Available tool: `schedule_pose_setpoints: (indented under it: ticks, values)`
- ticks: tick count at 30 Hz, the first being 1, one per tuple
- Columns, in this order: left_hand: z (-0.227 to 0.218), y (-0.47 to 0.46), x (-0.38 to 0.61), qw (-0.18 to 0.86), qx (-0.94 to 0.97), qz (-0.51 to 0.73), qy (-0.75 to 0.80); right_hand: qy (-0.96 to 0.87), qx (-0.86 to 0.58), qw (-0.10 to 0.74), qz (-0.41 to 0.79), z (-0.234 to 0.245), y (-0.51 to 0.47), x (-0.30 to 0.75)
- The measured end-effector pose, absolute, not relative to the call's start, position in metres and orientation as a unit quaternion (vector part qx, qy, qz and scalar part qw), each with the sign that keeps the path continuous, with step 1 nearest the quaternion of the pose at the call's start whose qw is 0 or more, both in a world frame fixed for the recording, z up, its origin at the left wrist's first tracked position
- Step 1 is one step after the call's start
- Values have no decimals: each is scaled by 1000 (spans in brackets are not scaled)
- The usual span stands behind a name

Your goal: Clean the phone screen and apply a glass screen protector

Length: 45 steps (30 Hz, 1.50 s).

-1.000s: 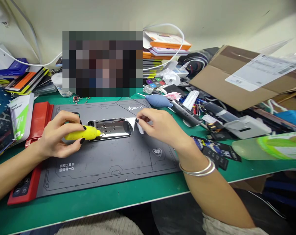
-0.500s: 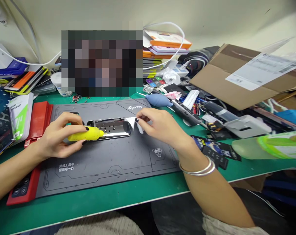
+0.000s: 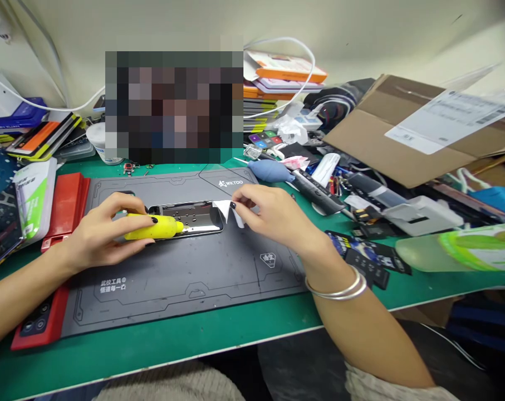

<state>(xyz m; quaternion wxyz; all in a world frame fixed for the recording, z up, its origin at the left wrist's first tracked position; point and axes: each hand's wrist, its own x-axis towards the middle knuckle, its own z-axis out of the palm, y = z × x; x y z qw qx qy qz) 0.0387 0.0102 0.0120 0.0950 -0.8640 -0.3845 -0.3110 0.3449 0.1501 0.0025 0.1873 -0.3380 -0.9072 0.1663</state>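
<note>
While working over a grey WKTOO repair mat (image 3: 185, 289), held a yellow pen-shaped tool (image 3: 154, 227) in the left hand (image 3: 99, 236), clamped between thumb and fingers like a fat marker, its narrow tip at the mirror-bright face of a phone (image 3: 197, 218). Could not tell whether that tip touched the surface or hung just above it; the contact was too fine to make out. Had the phone lying flat near the top middle of the mat, long side across, dark specks scattered over its face. Pinched a curled white film (image 3: 224, 210) at the phone's right end with the right hand (image 3: 273, 217), thumb and forefinger together on it, the film curving up off the surface. Held the two hands apart, the phone between them. Wore silver bangles (image 3: 339, 289) on the right wrist. Looked like work best done slowly: tool low and shallow to the face, wrist braced on the mat, film taut and away from the tip, no hard pressing on the shiny surface. Beside the mat, a red plastic holder (image 3: 66, 203); beyond it, a blue blower bulb (image 3: 269, 171) and a cardboard box (image 3: 373, 145) on the crowded green bench (image 3: 160, 356).
</note>
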Motion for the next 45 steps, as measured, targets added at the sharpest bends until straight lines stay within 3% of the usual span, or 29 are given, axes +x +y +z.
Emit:
schedule_pose_setpoints:
  ticks: [45]
  values:
    - [7, 7, 38, 124, -857, -288, -409, -908, -340, 182, 165, 2, 150, 345]
